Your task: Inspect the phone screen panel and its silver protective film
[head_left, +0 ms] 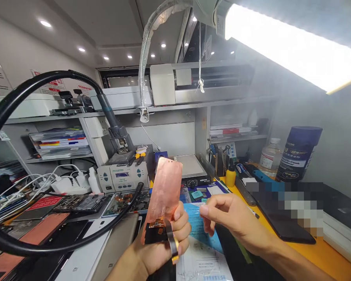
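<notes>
My left hand [158,255] grips a phone display panel [165,183] near its lower end, fingers wrapped round its edge. The panel is tilted upright, its copper-coloured back facing me. From its black lower part a flex cable [172,239] with a gold end hangs over my fingers. To the right, my right hand [232,216] hovers apart from the panel, thumb and index fingertip brought together in a pinch. Whatever lies between those fingertips, if anything, is too small to tell. Below both hands lies a blue-and-white printed sheet [203,251].
Several phone panels, including a white phone back [83,249], lie at left beneath a thick black hose [61,249]. A rework station [125,175] stands behind. At right are a dark phone [283,222], yellow bottle [230,175] and blue spray can [298,154]. A lamp [292,43] hangs overhead.
</notes>
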A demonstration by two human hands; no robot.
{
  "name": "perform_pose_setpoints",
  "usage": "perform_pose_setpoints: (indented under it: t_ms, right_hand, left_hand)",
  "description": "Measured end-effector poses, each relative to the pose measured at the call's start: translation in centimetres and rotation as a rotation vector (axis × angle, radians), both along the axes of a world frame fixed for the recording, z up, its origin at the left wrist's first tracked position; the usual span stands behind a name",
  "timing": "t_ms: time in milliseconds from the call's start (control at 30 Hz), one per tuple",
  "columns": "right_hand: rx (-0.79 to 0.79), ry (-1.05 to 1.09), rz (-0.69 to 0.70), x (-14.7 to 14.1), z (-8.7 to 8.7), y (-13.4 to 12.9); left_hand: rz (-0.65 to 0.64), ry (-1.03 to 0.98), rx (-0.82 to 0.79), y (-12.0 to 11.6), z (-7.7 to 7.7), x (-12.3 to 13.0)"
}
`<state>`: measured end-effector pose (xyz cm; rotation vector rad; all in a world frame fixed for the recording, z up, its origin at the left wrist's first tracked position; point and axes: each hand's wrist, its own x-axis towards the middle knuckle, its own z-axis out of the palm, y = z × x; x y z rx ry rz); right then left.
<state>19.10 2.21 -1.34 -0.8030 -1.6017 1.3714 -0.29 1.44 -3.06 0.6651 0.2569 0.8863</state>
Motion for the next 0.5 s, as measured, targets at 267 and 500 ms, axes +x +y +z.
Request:
perform_pose_setpoints:
  t_ms: [267,500]
  right_hand:
    - [0.481,-0.077,-0.065,-1.2,-1.8,-2.0]
    - [0.521,-0.110,-0.236,-0.9,-1.0,-2.1]
  left_hand:
    - [0.012,0.122,-0.078,-0.6,-0.4,1.5]
    - [-0.037,0.223,-0.019,-1.1,0.9,2.1]
